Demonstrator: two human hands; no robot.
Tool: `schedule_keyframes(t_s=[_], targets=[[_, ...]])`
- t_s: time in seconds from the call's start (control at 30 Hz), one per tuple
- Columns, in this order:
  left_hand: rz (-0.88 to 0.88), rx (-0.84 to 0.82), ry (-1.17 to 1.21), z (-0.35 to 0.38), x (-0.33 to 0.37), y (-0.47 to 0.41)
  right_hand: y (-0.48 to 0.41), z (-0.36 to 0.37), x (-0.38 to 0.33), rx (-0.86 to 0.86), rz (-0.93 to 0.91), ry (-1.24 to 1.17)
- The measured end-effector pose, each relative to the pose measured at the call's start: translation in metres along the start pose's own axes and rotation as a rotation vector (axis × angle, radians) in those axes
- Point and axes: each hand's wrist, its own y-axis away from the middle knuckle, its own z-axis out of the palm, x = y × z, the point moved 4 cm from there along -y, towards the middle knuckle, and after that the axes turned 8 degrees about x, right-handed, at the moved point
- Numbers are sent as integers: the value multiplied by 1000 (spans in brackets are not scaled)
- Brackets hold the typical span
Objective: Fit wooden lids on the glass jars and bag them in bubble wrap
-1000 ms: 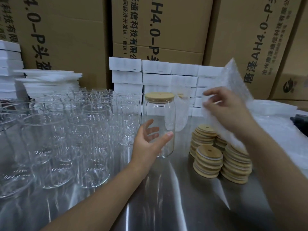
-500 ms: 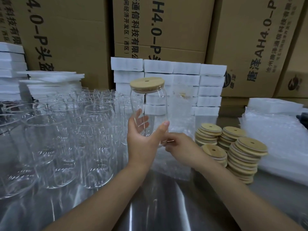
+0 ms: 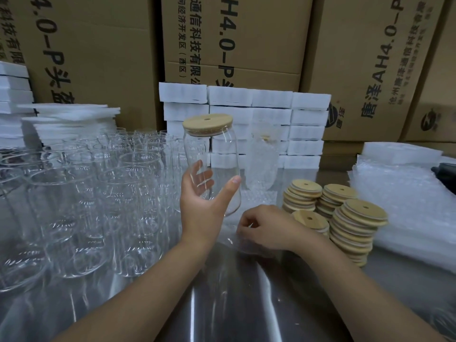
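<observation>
My left hand (image 3: 202,203) grips a clear glass jar (image 3: 222,159) by its lower half and holds it upright above the steel table. A round wooden lid (image 3: 207,124) with a small hole sits on the jar's mouth. Just below the jar, my right hand (image 3: 266,230) pinches a clear bubble-wrap bag (image 3: 249,198) lying on the table. Several stacks of wooden lids (image 3: 355,225) stand to the right of that hand. A jar wrapped in bubble wrap (image 3: 261,164) stands behind.
Many open glass jars (image 3: 98,193) crowd the table's left half. A pile of bubble-wrap bags (image 3: 407,206) lies at the right. White foam blocks (image 3: 246,107) and cardboard cartons (image 3: 234,45) wall off the back. Bare steel table (image 3: 234,304) shows in front.
My left hand lifted the lidded jar off the table. My right hand came down from the raised bubble wrap to the table under the jar.
</observation>
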Motion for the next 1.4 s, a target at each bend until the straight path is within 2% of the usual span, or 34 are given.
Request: schedule_keyframes(t_s=[0.13,0.27,0.4,0.57,0.7,0.83,1.03,1.4], targets=[[-6,-18,-4,1,-2,1,-1,2,3,45,-3,-30],[-10,-21,5,1,-3,1,4,11,0,-36,-15,-62],[-16,-15,14,1,-5,0,3,13,-4,51,-68,18],[-15,-13,3,0,-7,-1,4,13,-4,24,-67,12],[-16,-20,-5,0,-7,0,2,12,-2,76,-46,-3],[-9,-29,-15,1,-7,1,4,13,-1,18,-41,-53],[-14,-31,-7,1,-8,1,3,14,-2,53,-78,-20],[-27,-36,-17,1,-9,0,3,14,-3,-12,-103,17]])
